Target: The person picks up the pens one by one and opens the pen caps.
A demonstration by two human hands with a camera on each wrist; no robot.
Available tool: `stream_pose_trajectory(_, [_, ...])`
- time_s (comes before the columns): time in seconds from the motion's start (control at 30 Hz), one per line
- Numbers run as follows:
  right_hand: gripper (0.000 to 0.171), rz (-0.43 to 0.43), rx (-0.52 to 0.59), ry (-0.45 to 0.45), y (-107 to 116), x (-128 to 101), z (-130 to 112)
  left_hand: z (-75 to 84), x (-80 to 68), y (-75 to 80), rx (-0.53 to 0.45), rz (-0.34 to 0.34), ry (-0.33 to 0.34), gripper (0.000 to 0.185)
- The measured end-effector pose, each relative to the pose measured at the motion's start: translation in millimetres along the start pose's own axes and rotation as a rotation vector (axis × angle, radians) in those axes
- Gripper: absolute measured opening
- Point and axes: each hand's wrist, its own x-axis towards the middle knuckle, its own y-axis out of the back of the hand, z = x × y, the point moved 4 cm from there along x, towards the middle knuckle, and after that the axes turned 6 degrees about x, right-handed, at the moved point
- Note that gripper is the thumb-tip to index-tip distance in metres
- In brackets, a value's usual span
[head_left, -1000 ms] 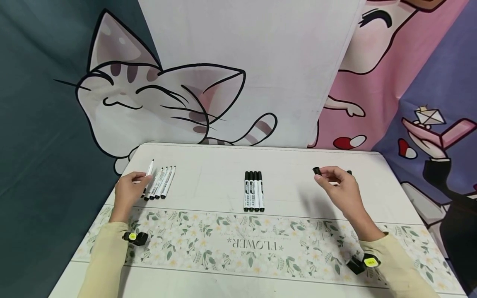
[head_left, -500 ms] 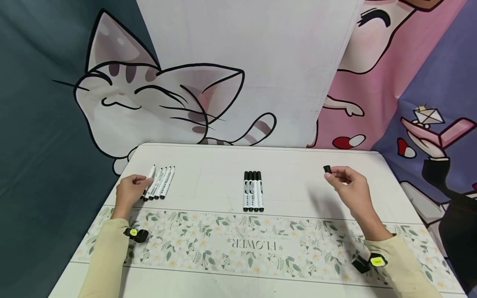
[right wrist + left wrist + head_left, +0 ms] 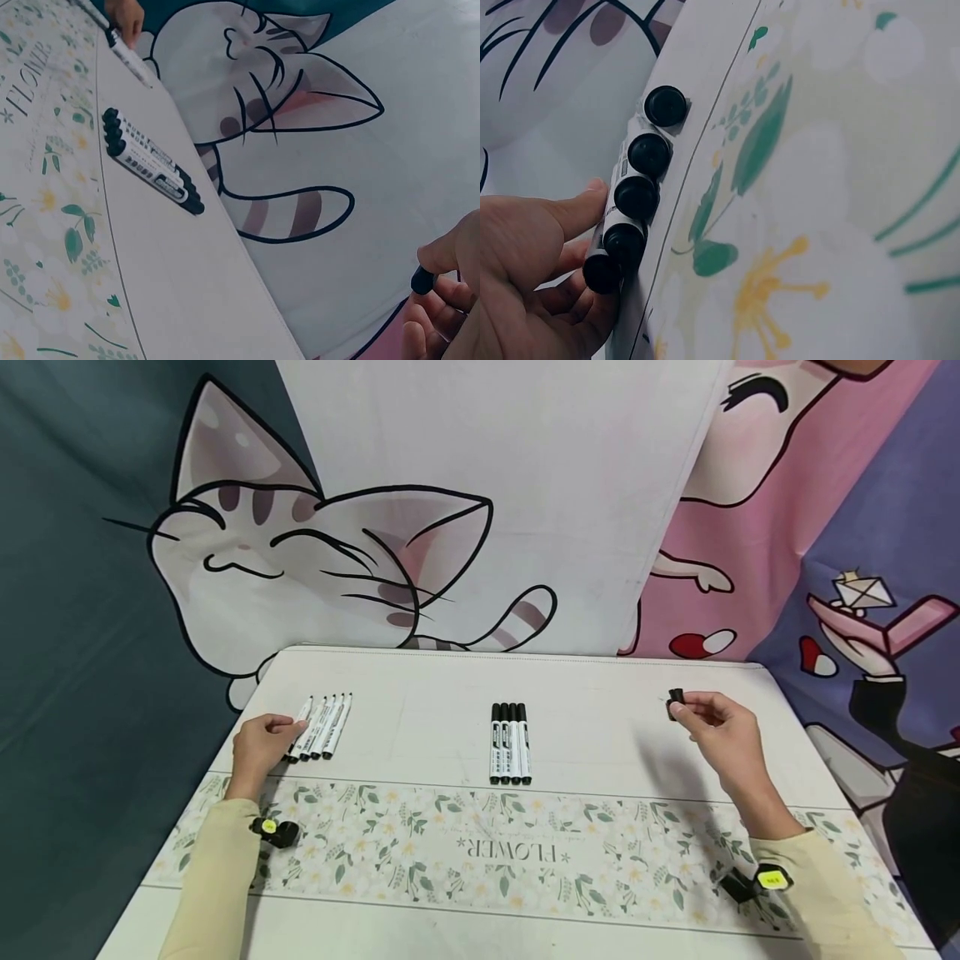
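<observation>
At the left of the table, my left hand (image 3: 258, 755) pinches an uncapped white marker (image 3: 303, 714) at the outer end of a row. The rest of that row is several uncapped markers (image 3: 330, 727) lying side by side, black tips pointing away. In the left wrist view their black ends (image 3: 649, 154) face the camera, and the thumb lies against the row. On the right, my right hand (image 3: 726, 739) holds a small black marker cap (image 3: 677, 696) between thumb and fingers. Directly below it shows another dark piece, probably a cap, partly covered by the fingers.
Several capped markers (image 3: 510, 743) lie in a tight row mid-table, black caps pointing away. A floral strip (image 3: 495, 852) with printed lettering crosses the table's front part. Printed fabric with a cartoon cat (image 3: 247, 552) hangs behind the table.
My left hand has lowered its marker down beside the row. My right hand has moved to the right with the cap, and the dark piece beneath it has come into view.
</observation>
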Motion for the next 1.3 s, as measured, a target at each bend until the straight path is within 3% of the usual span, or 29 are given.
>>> stream_pose_trajectory(0.3, [0.035,0.02,-0.004,-0.035,12.8,10.1,4.0,-0.6,-1.2,1.1,-0.016,0.001,0.018,0.057])
stream_pose_trajectory(0.6, [0.02,0.022,0.037,-0.068,27.9,28.9,12.5,17.1,-12.2,5.0,-0.046,0.089,0.008,0.055])
stream_pose_trajectory(0.9, [0.025,0.036,0.0,-0.144,40.6,47.8,38.4,49.8,-24.1,1.5,-0.049,0.157,-0.123,0.046])
stream_pose_trajectory(1.1, [0.039,0.044,-0.02,-0.196,46.9,56.1,55.2,67.7,-36.1,-8.8,-0.06,0.147,-0.225,0.043])
stream_pose_trajectory(1.3, [0.056,0.062,-0.135,-0.29,53.3,61.5,74.0,84.4,-47.3,-17.7,-0.056,0.132,-0.337,0.039])
